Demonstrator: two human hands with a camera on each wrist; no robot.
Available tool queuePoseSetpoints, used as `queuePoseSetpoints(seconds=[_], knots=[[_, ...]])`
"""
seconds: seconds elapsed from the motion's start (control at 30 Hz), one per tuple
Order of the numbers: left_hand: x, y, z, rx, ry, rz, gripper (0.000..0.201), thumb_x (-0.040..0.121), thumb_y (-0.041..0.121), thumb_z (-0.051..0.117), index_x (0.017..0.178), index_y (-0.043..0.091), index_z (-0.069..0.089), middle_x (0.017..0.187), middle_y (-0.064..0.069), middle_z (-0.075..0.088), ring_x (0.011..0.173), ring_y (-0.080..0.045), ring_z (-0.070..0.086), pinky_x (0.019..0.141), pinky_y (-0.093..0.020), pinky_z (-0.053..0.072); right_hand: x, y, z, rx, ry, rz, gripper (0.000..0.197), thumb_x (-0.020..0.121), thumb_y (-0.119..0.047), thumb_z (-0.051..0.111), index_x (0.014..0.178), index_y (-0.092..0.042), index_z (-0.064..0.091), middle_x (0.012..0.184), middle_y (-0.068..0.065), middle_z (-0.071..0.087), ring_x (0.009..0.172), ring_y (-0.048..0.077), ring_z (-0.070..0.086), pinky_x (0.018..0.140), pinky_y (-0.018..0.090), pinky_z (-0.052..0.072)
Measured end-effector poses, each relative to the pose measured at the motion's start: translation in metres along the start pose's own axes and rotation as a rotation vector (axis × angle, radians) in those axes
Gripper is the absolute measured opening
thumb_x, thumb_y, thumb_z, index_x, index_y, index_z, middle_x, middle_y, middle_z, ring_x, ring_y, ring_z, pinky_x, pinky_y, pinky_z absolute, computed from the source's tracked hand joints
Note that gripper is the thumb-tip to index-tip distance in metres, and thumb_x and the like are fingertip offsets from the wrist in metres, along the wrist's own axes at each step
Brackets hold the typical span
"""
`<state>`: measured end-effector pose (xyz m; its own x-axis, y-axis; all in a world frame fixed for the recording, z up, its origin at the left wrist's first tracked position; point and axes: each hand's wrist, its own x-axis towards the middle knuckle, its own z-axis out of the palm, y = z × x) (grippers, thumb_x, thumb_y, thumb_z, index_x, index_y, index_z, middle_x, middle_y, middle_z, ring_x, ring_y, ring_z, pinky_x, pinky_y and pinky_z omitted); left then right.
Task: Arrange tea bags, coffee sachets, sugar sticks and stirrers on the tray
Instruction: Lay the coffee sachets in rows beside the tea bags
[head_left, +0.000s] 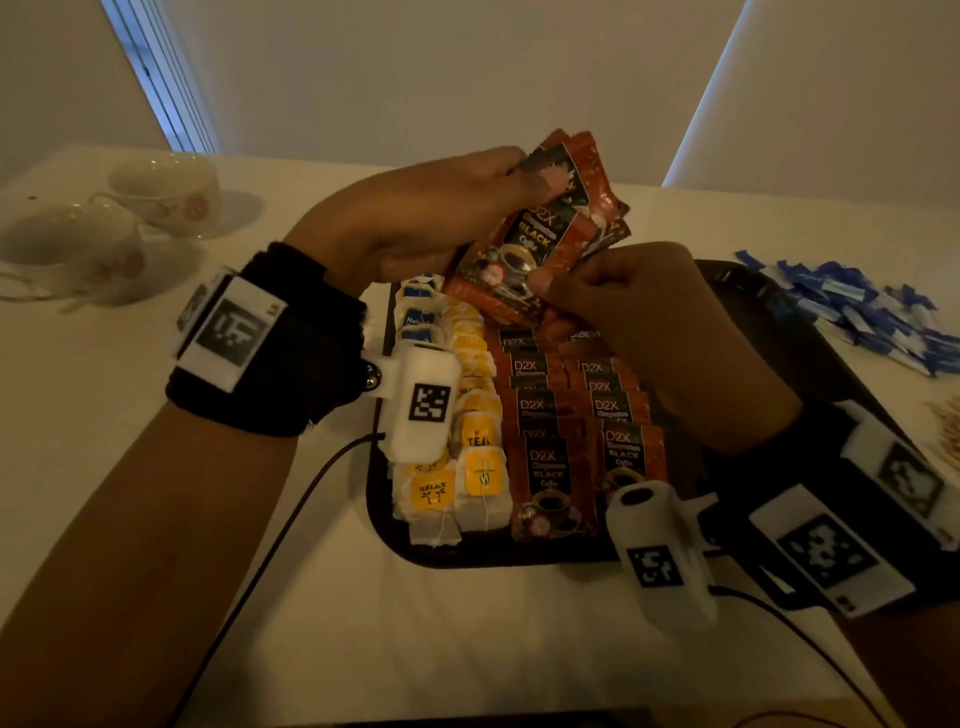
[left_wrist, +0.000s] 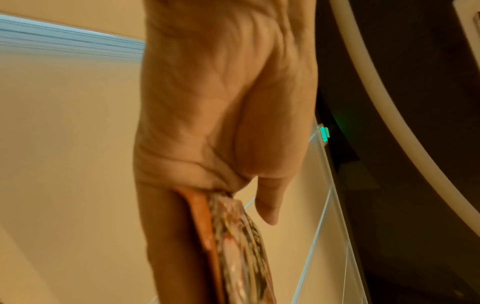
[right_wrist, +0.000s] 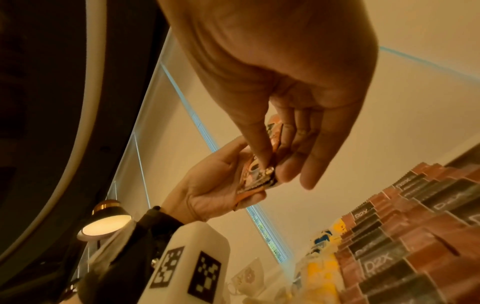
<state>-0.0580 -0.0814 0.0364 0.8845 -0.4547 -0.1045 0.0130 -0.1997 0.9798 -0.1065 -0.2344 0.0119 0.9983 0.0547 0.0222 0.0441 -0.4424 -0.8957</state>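
A dark tray (head_left: 467, 556) on the table holds rows of tea bags (head_left: 475, 452) on its left and two rows of red-and-black coffee sachets (head_left: 550, 467) in its middle. Above the tray's far end my left hand (head_left: 431, 218) grips a small stack of coffee sachets (head_left: 540, 228), also seen edge-on in the left wrist view (left_wrist: 239, 242). My right hand (head_left: 639, 306) pinches the lower corner of the front sachet (right_wrist: 262, 174) between thumb and fingers. Blue sugar sticks (head_left: 862, 312) lie in a heap on the table right of the tray.
Two white floral teacups (head_left: 161, 192) stand at the table's far left. A pale brown pile, perhaps stirrers (head_left: 948, 426), shows at the right edge. The tray's right part (head_left: 753, 291) is bare. Cables run from both wrist cameras across the near table.
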Motion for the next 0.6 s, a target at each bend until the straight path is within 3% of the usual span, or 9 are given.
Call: queuePoseSetpoints(seconds=[0.1,0.2,0.37,0.47,0.6], knots=[[-0.001,-0.001,-0.004,-0.064,-0.024,-0.004,0.043,0.099,0.032,0.042,0.130,0.002,0.044,0.111,-0.013,0.066,0.091,-0.021,0.069,0.074,-0.035,0.058,0.001,0.000,-0.005,0.025,-0.048,0.037,0.020,0.084,-0.021,0.065,0.092,-0.003,0.065,0.085,0.012,0.070,0.078,0.024,0.070,0.071,0.032,0.059],[-0.005,0.000,-0.007,-0.097,-0.023,0.010,0.031,0.097,0.023,0.044,0.124,0.009,0.047,0.102,-0.005,0.069,0.087,-0.016,0.070,0.065,-0.028,0.057,0.000,0.000,-0.014,0.106,-0.105,0.061,0.015,0.084,-0.014,0.063,0.096,-0.006,0.065,0.094,0.008,0.070,0.085,0.022,0.070,0.074,0.031,0.059],[-0.007,0.002,-0.010,-0.078,0.029,0.041,0.020,0.093,0.015,0.049,0.114,0.013,0.051,0.097,-0.004,0.069,0.080,-0.013,0.071,0.061,-0.024,0.056,-0.008,-0.001,-0.030,0.251,-0.111,0.041,0.008,0.087,-0.007,0.056,0.085,-0.007,0.064,0.096,0.005,0.068,0.083,0.013,0.070,0.069,0.022,0.057],[-0.006,0.002,-0.010,-0.012,0.075,0.046,0.015,0.094,0.015,0.050,0.108,0.015,0.054,0.093,-0.002,0.070,0.074,-0.010,0.071,0.058,-0.021,0.055,-0.017,0.002,-0.046,0.214,-0.050,0.047,0.013,0.078,-0.010,0.063,0.090,-0.006,0.064,0.092,0.006,0.070,0.082,0.016,0.070,0.067,0.025,0.058],[-0.008,0.003,-0.014,0.028,0.126,0.074,0.012,0.094,0.014,0.050,0.104,0.018,0.055,0.085,0.003,0.071,0.072,-0.007,0.071,0.057,-0.018,0.054,-0.035,0.014,-0.070,0.016,-0.057,0.098,0.017,0.063,-0.019,0.068,0.079,-0.017,0.066,0.081,-0.004,0.072,0.070,0.006,0.069,0.053,0.015,0.052]])
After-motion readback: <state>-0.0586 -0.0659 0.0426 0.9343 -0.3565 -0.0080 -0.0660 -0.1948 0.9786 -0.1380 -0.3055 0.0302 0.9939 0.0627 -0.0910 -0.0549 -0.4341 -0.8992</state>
